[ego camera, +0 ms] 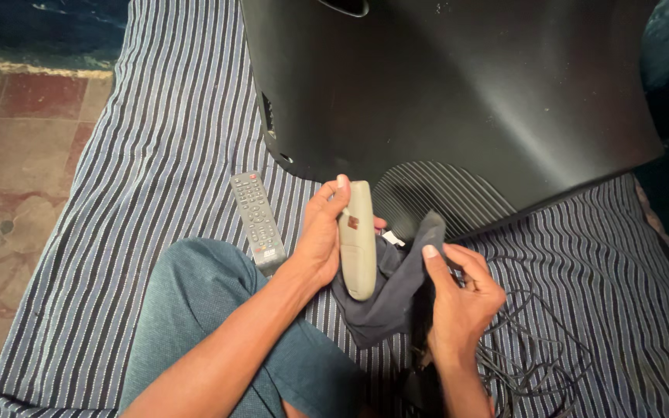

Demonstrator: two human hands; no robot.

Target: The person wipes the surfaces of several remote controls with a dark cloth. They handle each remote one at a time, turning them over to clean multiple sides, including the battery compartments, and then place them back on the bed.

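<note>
The left hand (320,232) is gripping a long, rounded beige plastic remote control (358,238) upright, back side facing up, fingers curling around its left edge and thumb lying near its top. The right hand (458,298) is pinching a crumpled dark grey cloth (396,290) between thumb and fingers — the cloth is hanging just beside the beige remote, touching its lower right side. A second, flat grey remote with rows of buttons (256,219) is lying on the blue-and-white striped bedsheet (156,155), near the left wrist. A large black plastic television back (458,85) is resting ahead — thin black cables (536,348) are trailing at right.
</note>
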